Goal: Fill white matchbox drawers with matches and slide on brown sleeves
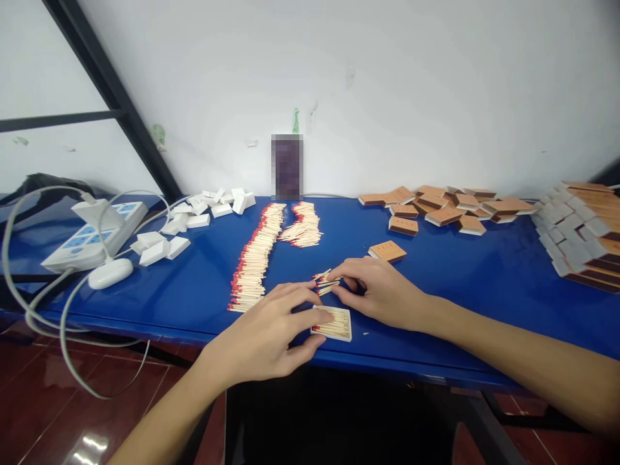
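My left hand [268, 332] is around a small white matchbox tray [349, 328] near the table's front edge. Its thumb is at the near side, and a finger rests on the matches [334, 326] lying inside. Just beyond the tray, my right hand [378, 290] pinches a small bunch of red-tipped matches [328, 285] between thumb and fingers. Another left fingertip reaches the red heads of that bunch. Behind my right hand lies a single orange-brown matchbox sleeve [387, 250]. A long row of loose matches [254, 261] stretches away beyond my left hand.
A smaller match pile [305, 226] lies beside the row. White trays [194, 210] are heaped at back left, near a power strip [97, 236] with cables. Brown sleeves [445, 210] lie at back right. Stacked matchboxes [581, 232] stand far right. A pixelated dark rectangle [287, 166] is against the wall.
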### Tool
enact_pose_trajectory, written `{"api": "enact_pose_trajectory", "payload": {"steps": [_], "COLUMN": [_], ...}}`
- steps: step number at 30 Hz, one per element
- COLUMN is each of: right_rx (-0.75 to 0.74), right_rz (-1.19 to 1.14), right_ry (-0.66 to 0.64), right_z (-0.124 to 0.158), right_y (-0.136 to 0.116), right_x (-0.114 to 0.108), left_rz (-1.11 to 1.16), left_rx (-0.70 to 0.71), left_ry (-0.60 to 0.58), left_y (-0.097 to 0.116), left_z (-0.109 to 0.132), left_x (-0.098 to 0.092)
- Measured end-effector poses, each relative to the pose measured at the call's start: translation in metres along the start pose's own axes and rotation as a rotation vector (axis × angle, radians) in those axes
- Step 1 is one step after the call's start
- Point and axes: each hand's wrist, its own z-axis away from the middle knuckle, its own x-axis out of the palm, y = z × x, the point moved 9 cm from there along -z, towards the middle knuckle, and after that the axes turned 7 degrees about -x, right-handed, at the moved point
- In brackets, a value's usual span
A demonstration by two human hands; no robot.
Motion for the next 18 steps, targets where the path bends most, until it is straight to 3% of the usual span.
{"api": "enact_pose_trajectory", "payload": {"steps": [8, 18], "right_rx": [0.048, 0.105], "right_rz": [0.054, 0.090], "right_ry": [0.002, 0.119], "right_z": [0.000, 0.003], "right_y": [0.003, 0.012], "right_x": [-0.002, -0.013], "left_rz": [0.005, 0.031], "left_rx": [0.007, 0.016], "left_ry": [0.015, 0.013], "left_y": [0.002, 0.002], "left_z": [0.000, 0.001], "left_x": [-0.002, -0.001]}}
